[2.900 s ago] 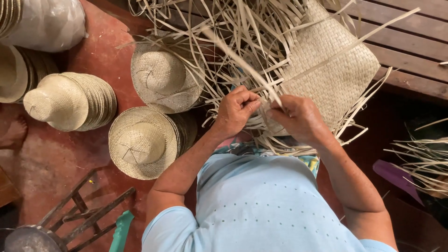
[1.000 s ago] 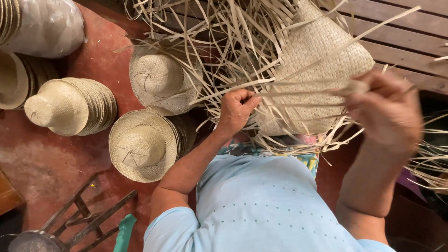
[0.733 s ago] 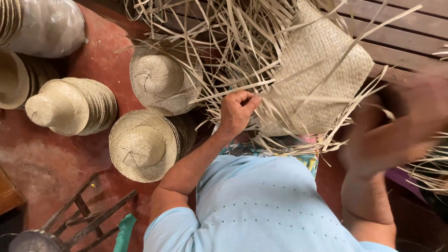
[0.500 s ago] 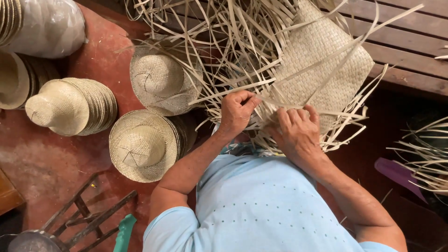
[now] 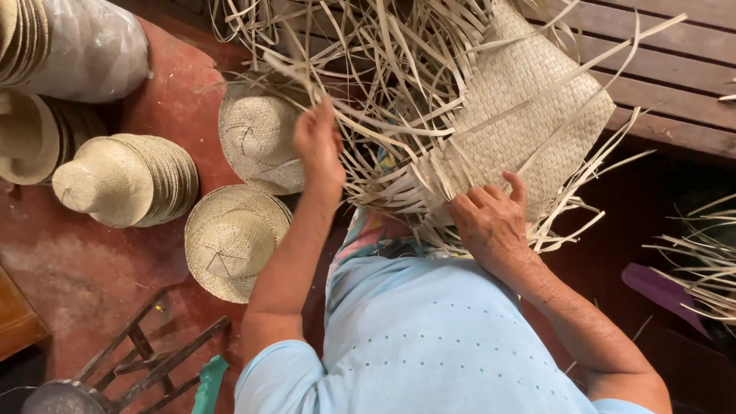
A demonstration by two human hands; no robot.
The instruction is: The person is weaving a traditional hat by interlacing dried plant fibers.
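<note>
Lying across the person's lap is a big woven mat (image 5: 529,123) of pale straw, and it is the biggest thing here. Loose straw strips (image 5: 383,69) stick out from the mat's left side and bottom edge in a messy bunch. The mat looks light and bendy. The woven part seems firm enough to press flat, but the loose strips look thin and could snap or slip if pulled hard, so it seems best to pinch a strip close to the weave.

Left of the mat, on the red floor (image 5: 84,268), sit finished straw hats: a tall stack (image 5: 123,180), one hat (image 5: 234,238) alone just below the mat's left edge, and one more hat (image 5: 261,134) partly under the strips.

The right hand (image 5: 491,222) rests open and flat on the mat's bottom edge, fingers spread, pressing it down. The left hand (image 5: 318,142) is lifted up at the mat's left side, closed around one strip among the loose ones.
</note>
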